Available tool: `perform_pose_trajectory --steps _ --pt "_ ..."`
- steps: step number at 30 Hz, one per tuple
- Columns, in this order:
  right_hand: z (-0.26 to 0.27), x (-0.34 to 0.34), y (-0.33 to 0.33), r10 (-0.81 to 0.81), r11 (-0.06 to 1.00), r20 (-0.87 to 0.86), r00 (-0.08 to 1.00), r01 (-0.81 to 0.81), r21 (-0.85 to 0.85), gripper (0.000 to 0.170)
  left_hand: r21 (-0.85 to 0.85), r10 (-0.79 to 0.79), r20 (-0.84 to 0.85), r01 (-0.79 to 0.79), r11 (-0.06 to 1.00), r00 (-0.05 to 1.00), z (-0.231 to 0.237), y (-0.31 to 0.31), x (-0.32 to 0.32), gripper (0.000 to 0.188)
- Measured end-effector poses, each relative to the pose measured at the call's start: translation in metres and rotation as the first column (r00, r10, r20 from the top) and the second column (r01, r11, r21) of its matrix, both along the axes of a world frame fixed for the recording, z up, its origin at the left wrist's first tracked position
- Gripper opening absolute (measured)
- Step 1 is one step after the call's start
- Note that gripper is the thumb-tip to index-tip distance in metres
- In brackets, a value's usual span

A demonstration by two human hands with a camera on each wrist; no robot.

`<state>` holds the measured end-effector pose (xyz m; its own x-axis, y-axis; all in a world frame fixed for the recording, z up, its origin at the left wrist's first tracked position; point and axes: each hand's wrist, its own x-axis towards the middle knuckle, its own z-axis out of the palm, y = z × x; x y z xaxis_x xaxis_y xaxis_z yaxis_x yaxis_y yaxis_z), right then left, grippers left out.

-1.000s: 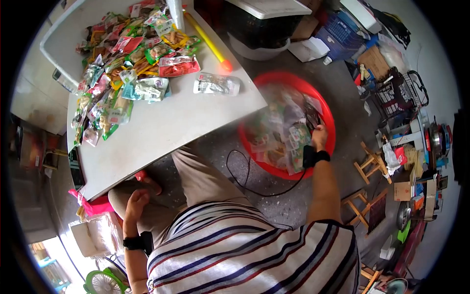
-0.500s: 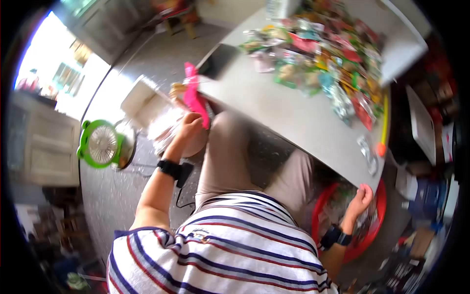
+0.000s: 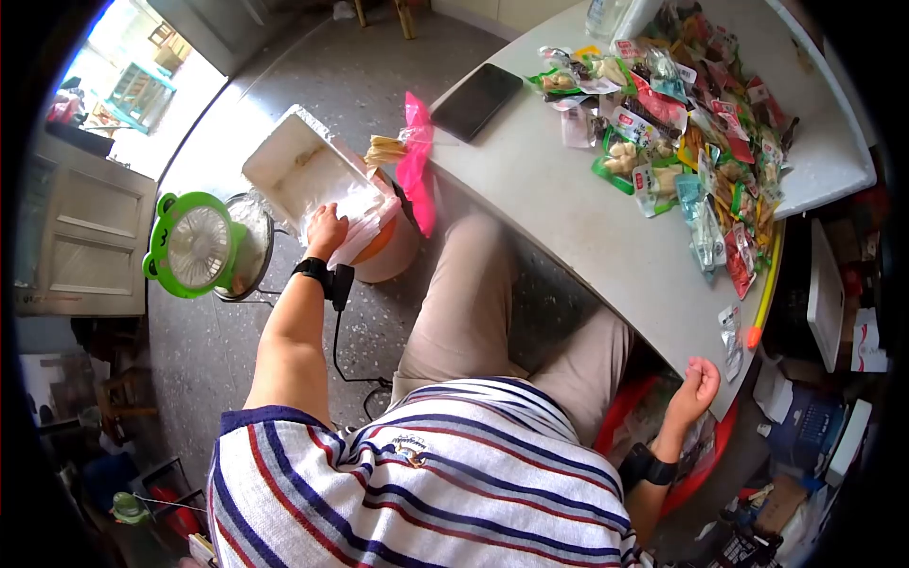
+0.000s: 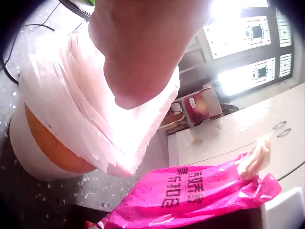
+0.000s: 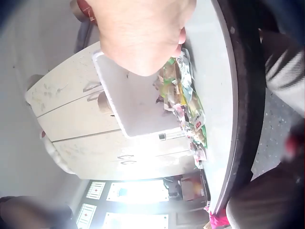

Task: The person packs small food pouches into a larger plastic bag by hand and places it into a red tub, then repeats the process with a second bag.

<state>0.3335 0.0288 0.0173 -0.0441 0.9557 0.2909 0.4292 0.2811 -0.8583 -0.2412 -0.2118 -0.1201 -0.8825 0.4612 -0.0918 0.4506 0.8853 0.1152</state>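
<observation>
My left hand (image 3: 327, 232) is down at the white foam box (image 3: 295, 156), on the pale plastic bags (image 3: 365, 216) bunched at its near side. In the left wrist view the back of this hand hides its fingertips, so I cannot tell whether they pinch the plastic. My right hand (image 3: 699, 386) hovers by the table's near right corner, fingers loosely curled and nothing in them. Close to it on the table lies a single clear sachet (image 3: 730, 341). A heap of small vacuum-packed snack packets (image 3: 663, 123) covers the far right of the white table (image 3: 578, 222).
A black phone (image 3: 476, 102) and a pink plastic bag (image 3: 415, 166) are at the table's left end. Left of the foam box stands a green fan (image 3: 196, 244). A red basin (image 3: 705, 464) sits below the right corner; a yellow stick (image 3: 765, 289) lies along the table's far edge.
The view has turned left. My right hand has come up from the red basin to the table corner. My left hand has moved from my lap past the pink bag to the foam box.
</observation>
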Motion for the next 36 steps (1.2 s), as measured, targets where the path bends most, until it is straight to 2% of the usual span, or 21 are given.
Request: perform_pose_trajectory --steps 3,6,9,15,18,21,24,26,27,28,29,30,31,32,34,36 --pt "-0.002 -0.014 -0.001 0.018 0.999 -0.026 0.999 -0.019 -0.03 0.012 -0.128 -0.051 0.171 0.074 0.989 0.984 -0.005 0.0 -0.009 0.032" --pt "-0.003 -0.019 -0.001 0.044 0.999 -0.016 0.999 -0.044 -0.025 0.012 -0.123 -0.096 0.129 0.112 0.986 0.987 -0.008 0.001 -0.012 0.025" --pt "0.0 -0.024 -0.002 0.054 0.998 0.022 0.998 -0.054 -0.041 0.011 -0.028 -0.019 0.141 0.023 0.999 0.99 -0.009 0.001 -0.016 0.021" --pt "-0.009 -0.03 -0.002 0.167 0.986 0.056 0.984 -0.167 -0.009 0.01 0.024 -0.003 0.132 0.0 1.0 0.991 0.006 -0.004 -0.01 0.018" --pt "-0.007 -0.036 -0.006 0.18 0.984 0.053 0.982 -0.18 -0.005 0.01 0.104 0.143 0.134 -0.158 0.982 0.981 0.018 -0.004 -0.003 0.02" --pt "-0.005 -0.039 -0.009 0.192 0.981 0.057 0.98 -0.191 -0.012 0.01 0.146 0.16 0.11 -0.175 0.974 0.981 0.024 -0.008 -0.007 0.026" --pt "-0.013 -0.038 -0.009 0.196 0.979 -0.005 0.981 -0.196 -0.064 0.009 0.308 0.139 0.058 -0.151 0.94 0.989 0.018 -0.019 -0.011 0.031" --pt "-0.016 -0.04 -0.01 0.224 0.973 -0.007 0.975 -0.224 -0.05 0.008 0.254 0.132 0.133 -0.163 0.953 0.982 0.023 -0.026 -0.016 0.026" --pt "-0.016 -0.041 -0.012 0.225 0.973 -0.005 0.974 -0.225 -0.04 0.008 0.259 0.162 0.146 -0.196 0.946 0.976 0.01 -0.031 -0.03 0.022" --pt "-0.012 -0.047 -0.016 0.229 0.971 -0.068 0.971 -0.233 -0.061 0.008 0.316 0.151 0.181 -0.203 0.927 0.972 0.013 -0.035 -0.033 0.021" --pt "-0.01 -0.049 -0.017 0.239 0.97 -0.029 0.971 -0.24 -0.037 0.007 0.448 0.163 0.268 -0.272 0.852 0.95 0.013 -0.038 -0.037 0.018" --pt "-0.008 -0.05 -0.017 0.247 0.969 0.012 0.969 -0.247 -0.016 0.006 0.628 0.101 0.356 -0.318 0.71 0.929 0.003 -0.044 -0.048 0.014" --pt "-0.004 -0.053 -0.018 0.257 0.966 0.021 0.966 -0.257 0.024 0.006 0.683 0.114 0.242 -0.252 0.686 0.964 0.04 -0.033 -0.024 0.01" --pt "-0.002 -0.057 -0.018 0.27 0.961 0.03 0.962 -0.271 0.06 0.005 0.819 0.057 0.252 -0.244 0.52 0.966 0.049 -0.033 -0.021 0.009" --pt "0.004 -0.063 -0.019 0.27 0.961 0.028 0.962 -0.272 0.058 0.004 0.87 0.029 0.026 -0.037 0.493 0.999 0.092 -0.02 0.009 0.006" --pt "0.003 -0.07 -0.016 0.309 0.948 0.018 0.951 -0.309 0.081 0.005 0.892 0.015 -0.005 -0.002 0.453 1.0 0.134 0.001 0.047 0.006"
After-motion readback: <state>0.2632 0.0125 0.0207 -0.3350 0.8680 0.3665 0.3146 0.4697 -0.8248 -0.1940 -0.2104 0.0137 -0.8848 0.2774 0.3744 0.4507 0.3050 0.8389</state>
